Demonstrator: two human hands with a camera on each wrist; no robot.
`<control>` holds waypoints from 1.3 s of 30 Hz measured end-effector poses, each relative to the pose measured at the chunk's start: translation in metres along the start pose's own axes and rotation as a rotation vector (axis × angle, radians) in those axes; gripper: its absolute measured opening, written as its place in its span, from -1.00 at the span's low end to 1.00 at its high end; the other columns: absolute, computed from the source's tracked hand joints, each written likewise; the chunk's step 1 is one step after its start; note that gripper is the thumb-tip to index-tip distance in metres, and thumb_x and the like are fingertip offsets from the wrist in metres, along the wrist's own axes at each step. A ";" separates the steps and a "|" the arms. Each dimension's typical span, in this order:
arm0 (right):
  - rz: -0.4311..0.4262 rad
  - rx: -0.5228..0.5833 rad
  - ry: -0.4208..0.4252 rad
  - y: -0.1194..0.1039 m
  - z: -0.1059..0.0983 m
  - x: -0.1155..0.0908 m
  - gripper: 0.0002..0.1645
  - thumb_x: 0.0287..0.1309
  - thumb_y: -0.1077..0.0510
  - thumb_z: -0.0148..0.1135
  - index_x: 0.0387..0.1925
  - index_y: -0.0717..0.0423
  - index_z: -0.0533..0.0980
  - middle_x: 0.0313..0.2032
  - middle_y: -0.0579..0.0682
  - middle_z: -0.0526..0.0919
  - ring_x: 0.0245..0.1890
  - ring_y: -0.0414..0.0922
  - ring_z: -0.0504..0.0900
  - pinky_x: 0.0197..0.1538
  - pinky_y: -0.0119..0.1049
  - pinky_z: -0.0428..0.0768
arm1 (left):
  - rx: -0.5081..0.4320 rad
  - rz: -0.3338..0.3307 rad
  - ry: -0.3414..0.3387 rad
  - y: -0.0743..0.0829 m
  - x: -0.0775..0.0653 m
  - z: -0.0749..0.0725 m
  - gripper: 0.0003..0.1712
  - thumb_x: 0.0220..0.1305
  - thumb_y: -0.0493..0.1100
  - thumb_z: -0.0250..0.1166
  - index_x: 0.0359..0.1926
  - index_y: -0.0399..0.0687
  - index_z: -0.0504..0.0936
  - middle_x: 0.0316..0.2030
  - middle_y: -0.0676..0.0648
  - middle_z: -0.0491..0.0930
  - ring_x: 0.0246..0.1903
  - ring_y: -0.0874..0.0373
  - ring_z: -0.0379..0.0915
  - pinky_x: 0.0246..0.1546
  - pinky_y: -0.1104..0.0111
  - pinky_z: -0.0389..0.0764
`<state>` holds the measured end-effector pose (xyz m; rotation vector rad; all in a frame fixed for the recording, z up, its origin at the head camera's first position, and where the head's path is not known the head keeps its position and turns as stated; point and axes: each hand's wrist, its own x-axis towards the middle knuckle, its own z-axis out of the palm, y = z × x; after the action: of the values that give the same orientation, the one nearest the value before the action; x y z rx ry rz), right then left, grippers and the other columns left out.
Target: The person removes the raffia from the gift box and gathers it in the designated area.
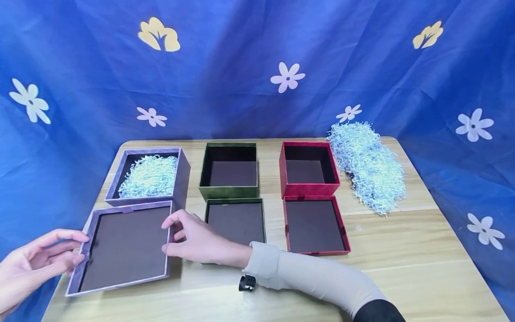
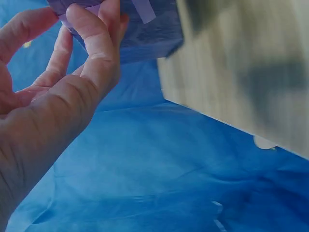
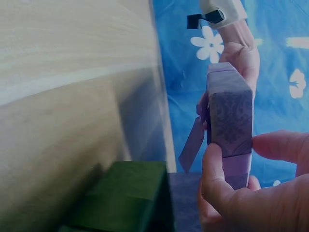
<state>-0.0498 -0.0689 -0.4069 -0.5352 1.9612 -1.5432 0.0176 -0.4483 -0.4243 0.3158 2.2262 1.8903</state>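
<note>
Both hands hold a purple box lid [image 1: 128, 246], inner dark side facing up, tilted and lifted off the table. My left hand [image 1: 44, 264] pinches its left edge between thumb and fingers. On the opposite edge, my right hand [image 1: 201, 239] grips with thumb and fingers. The right wrist view shows the lid's patterned side [image 3: 231, 116] and a loose ribbon [image 3: 193, 145] hanging from it. Behind the lid stands the purple box [image 1: 183, 174], with pale blue shredded paper [image 1: 149, 176] inside.
A green box [image 1: 228, 192] stands mid-table, its lid [image 1: 235, 219] in front, partly hidden by my right hand. Right of it is a red box [image 1: 310, 190] with its lid [image 1: 315, 226] before it. A heap of blue shredded paper [image 1: 370, 165] lies at the back right.
</note>
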 end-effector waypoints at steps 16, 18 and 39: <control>0.106 -0.345 0.080 0.014 0.027 0.013 -0.19 0.09 0.18 0.60 0.39 -0.15 0.53 0.13 -0.17 0.35 0.06 -0.36 0.41 0.14 -0.47 0.49 | 0.117 -0.235 -0.113 -0.008 0.008 0.007 -0.44 0.64 -0.55 -0.01 0.38 0.08 0.53 0.25 0.51 0.50 0.05 0.39 0.64 -0.13 0.44 0.66; 0.124 -0.343 0.074 0.014 0.029 0.014 -0.17 0.09 0.17 0.60 0.40 -0.12 0.51 0.16 -0.15 0.36 0.08 -0.35 0.42 0.17 -0.46 0.49 | 0.101 -0.229 -0.118 -0.011 0.010 0.007 -0.43 0.63 -0.56 -0.01 0.39 0.06 0.52 0.26 0.50 0.50 0.06 0.38 0.65 -0.12 0.45 0.66; 0.148 -0.232 0.067 0.001 0.022 0.015 -0.15 0.19 0.15 0.54 0.49 -0.09 0.43 0.31 -0.09 0.46 0.20 -0.31 0.45 0.28 -0.35 0.47 | 0.016 -0.253 -0.074 -0.022 0.014 0.007 -0.35 0.64 -0.53 0.05 0.49 0.17 0.55 0.26 0.44 0.56 0.07 0.37 0.65 -0.08 0.43 0.70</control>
<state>-0.0470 -0.0941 -0.4146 -0.4257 2.1937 -1.2669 0.0055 -0.4410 -0.4472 0.0983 2.1208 1.7026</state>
